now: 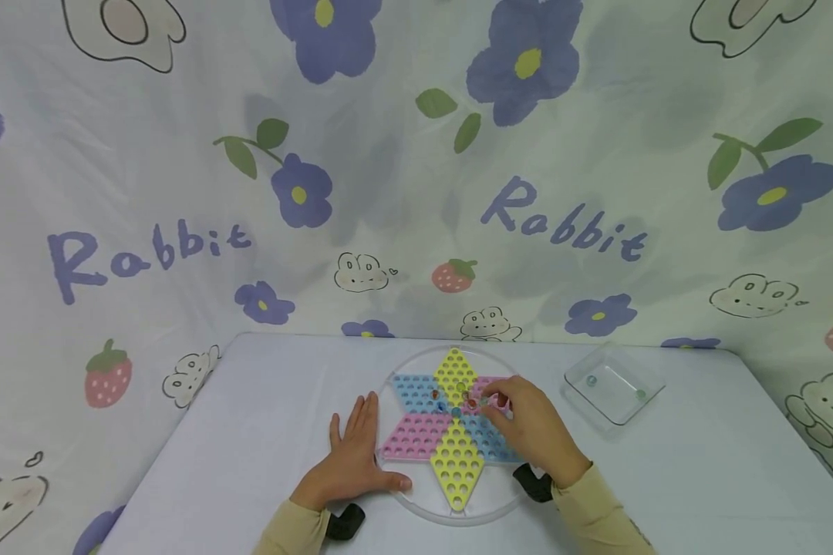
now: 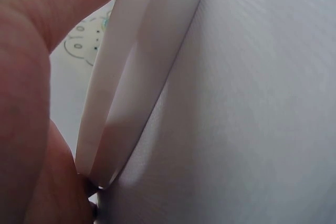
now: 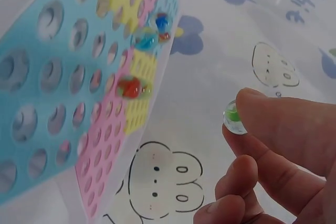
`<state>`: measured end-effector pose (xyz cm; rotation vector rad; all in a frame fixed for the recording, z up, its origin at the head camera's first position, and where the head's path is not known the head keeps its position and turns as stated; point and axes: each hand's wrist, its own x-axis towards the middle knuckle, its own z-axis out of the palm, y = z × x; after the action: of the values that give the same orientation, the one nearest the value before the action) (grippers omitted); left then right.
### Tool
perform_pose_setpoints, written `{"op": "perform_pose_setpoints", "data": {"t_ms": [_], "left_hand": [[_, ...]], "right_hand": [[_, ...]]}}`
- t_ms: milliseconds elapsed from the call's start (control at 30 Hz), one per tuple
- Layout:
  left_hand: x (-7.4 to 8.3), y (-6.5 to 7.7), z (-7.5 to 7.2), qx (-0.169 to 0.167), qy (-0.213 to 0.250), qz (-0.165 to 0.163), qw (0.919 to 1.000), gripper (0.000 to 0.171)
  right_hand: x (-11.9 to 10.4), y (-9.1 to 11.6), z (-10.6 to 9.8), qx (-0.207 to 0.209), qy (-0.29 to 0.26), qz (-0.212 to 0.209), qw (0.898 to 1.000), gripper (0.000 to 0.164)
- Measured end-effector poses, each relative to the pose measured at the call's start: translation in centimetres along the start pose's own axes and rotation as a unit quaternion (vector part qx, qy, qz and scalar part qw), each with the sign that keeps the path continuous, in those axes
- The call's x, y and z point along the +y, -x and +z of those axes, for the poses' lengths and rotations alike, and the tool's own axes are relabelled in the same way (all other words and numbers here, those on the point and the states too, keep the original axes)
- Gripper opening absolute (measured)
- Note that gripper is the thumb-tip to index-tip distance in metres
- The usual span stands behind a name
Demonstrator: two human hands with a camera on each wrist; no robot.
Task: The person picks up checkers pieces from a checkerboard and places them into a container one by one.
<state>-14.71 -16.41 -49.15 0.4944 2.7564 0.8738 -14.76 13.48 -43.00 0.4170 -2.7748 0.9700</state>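
A round clear Chinese checkers board (image 1: 456, 520), with a star of yellow, blue and pink points full of holes, lies on the white table. My left hand (image 1: 355, 455) rests flat with spread fingers at its left edge, the thumb over the rim (image 2: 128, 77). Above the right part of the board, my right hand (image 1: 537, 432) pinches a clear marble (image 3: 234, 116) with a green core between thumb and index finger. Several marbles sit around the star's middle, among them a red marble (image 3: 131, 87), a light blue marble (image 3: 146, 41) and a dark blue marble (image 3: 162, 22).
To the right of the board stands a clear square box (image 1: 621, 423) with two marbles in it, one bluish marble (image 1: 591, 381) and one green marble (image 1: 641, 394). A printed cloth (image 1: 403, 193) hangs behind the table (image 1: 701, 462).
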Motion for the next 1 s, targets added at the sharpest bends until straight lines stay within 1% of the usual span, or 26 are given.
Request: {"op": "perform_pose_setpoints", "data": {"t_ms": [200, 400, 500, 733, 1000], "left_hand": [[0.1, 0.0, 0.0, -0.003, 0.003, 0.001, 1.0000, 0.146], [0.0, 0.0, 0.0, 0.000, -0.003, -0.002, 1.0000, 0.147], [-0.1, 0.0, -0.1, 0.003, 0.001, -0.003, 1.0000, 0.148], [-0.1, 0.0, 0.0, -0.003, 0.002, -0.006, 1.0000, 0.147], [-0.2, 0.0, 0.1, -0.006, 0.007, -0.007, 0.9999, 0.146]], "right_hand": [[0.9, 0.2, -1.2, 0.005, 0.010, 0.016, 1.000, 0.017], [1.9, 0.3, -2.1, 0.016, 0.017, 0.021, 0.999, 0.019], [2.3, 0.3, -2.5, 0.027, 0.019, 0.021, 0.999, 0.019], [3.3, 0.7, -3.3, 0.059, 0.020, 0.015, 0.998, 0.017], [5.2, 1.1, -3.9, 0.101, 0.035, 0.008, 0.994, 0.018]]}}
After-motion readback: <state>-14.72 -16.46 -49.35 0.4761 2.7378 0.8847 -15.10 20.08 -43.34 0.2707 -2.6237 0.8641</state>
